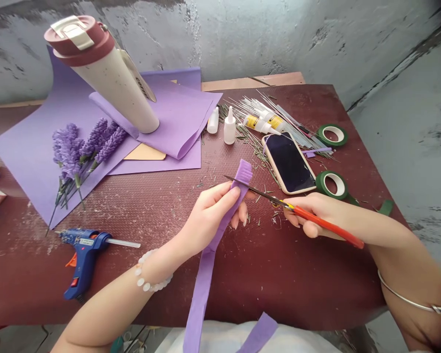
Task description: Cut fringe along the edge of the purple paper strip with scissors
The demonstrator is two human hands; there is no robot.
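Between the thumb and fingers of my left hand is a long strip of purple crepe paper. Its top end is cut into a short fringe, and its lower length hangs toward my lap. My right hand is closed round red-handled scissors. The dark blades lie across the strip just above my left thumb, below the fringe. Part of the scissors' handle is hidden by the right fingers. Another purple strip end rests on my lap.
Purple sheets bear a tumbler and purple flowers. A blue glue gun lies at left. Beyond my hands are small bottles, wires, a phone and green tape rolls. Wire scraps litter the dark red tabletop.
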